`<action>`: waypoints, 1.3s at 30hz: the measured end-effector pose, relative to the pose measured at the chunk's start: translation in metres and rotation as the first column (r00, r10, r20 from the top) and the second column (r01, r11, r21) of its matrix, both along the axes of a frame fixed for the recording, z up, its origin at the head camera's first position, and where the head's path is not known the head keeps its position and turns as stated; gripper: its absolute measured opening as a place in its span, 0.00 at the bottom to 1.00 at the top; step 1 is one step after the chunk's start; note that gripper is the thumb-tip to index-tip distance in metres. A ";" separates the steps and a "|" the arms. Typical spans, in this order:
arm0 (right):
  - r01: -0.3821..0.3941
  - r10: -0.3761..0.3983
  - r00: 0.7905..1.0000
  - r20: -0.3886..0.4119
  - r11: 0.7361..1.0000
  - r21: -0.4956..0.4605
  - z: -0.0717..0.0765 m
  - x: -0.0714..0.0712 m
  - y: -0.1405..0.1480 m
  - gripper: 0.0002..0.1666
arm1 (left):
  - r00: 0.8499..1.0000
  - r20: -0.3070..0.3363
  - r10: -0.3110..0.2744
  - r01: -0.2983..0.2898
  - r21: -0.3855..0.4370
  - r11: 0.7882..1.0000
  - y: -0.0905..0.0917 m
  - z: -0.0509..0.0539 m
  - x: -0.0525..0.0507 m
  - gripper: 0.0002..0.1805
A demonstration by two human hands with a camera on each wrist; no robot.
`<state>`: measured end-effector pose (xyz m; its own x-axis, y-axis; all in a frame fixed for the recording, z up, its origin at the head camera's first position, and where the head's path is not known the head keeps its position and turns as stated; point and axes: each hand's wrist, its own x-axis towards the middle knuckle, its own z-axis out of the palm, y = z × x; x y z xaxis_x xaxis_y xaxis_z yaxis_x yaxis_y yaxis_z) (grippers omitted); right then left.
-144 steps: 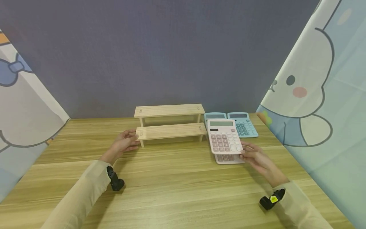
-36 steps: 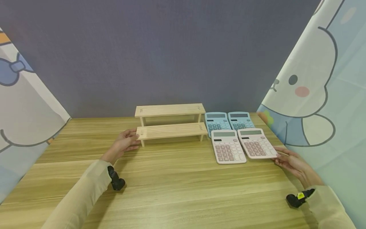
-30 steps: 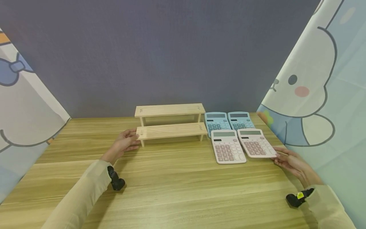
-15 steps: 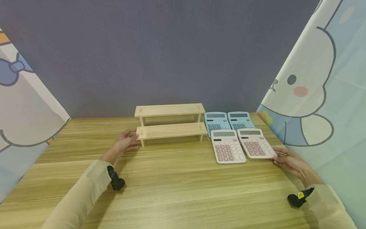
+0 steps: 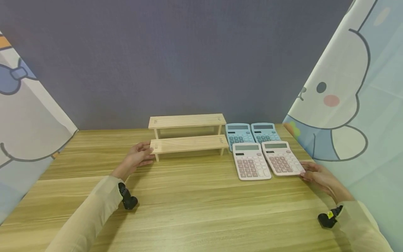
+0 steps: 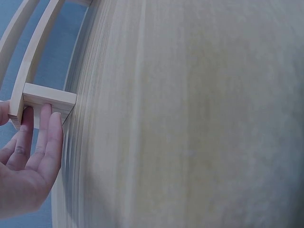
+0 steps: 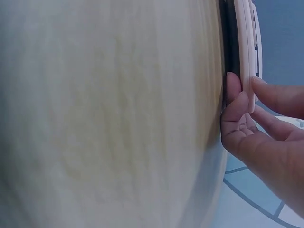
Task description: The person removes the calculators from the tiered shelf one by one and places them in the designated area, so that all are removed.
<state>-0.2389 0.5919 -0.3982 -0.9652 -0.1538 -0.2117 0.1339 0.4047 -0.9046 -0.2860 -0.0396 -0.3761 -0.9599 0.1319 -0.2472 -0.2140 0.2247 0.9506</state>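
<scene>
In the head view my left hand (image 5: 136, 159) holds the left end of a two-tier light wooden shelf (image 5: 189, 144). The left wrist view shows my thumb on the board's outer face and my fingers (image 6: 47, 142) against the leg panel (image 6: 50, 95). On the right side, my right hand (image 5: 319, 176) pinches the lower right corner of a pink calculator (image 5: 283, 158). Its edge (image 7: 245, 52) sits between thumb and fingers in the right wrist view, with a narrow dark gap above the table. A second pink calculator (image 5: 252, 161) lies directly to its left.
Two blue calculators, one on the left (image 5: 238, 134) and one on the right (image 5: 265, 132), lie behind the pink pair, their lower parts covered. A dark grey panel (image 5: 189, 63) stands behind the wooden table (image 5: 189, 210). Cartoon-printed cloth (image 5: 343, 91) hangs at both sides.
My right hand has carried the pink calculator rightward, from above the other pink one to beside it. Over the last second it has barely moved. My left hand stays at the shelf end.
</scene>
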 end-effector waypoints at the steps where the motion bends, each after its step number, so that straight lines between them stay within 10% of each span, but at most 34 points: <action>1: 0.006 -0.005 1.000 -0.001 1.000 0.022 0.000 0.000 -0.001 0.37 | 1.000 -0.001 0.000 0.000 0.001 1.000 0.000 0.000 0.000 0.34; 23: 0.005 0.017 0.997 -0.079 0.963 0.271 0.001 0.002 -0.001 0.32 | 1.000 0.012 0.028 -0.028 0.009 1.000 0.002 0.000 -0.002 0.33; 39: 0.016 -0.009 1.000 -0.028 0.972 0.234 0.001 -0.001 -0.001 0.33 | 1.000 0.014 0.016 -0.016 -0.004 1.000 0.002 0.001 -0.002 0.33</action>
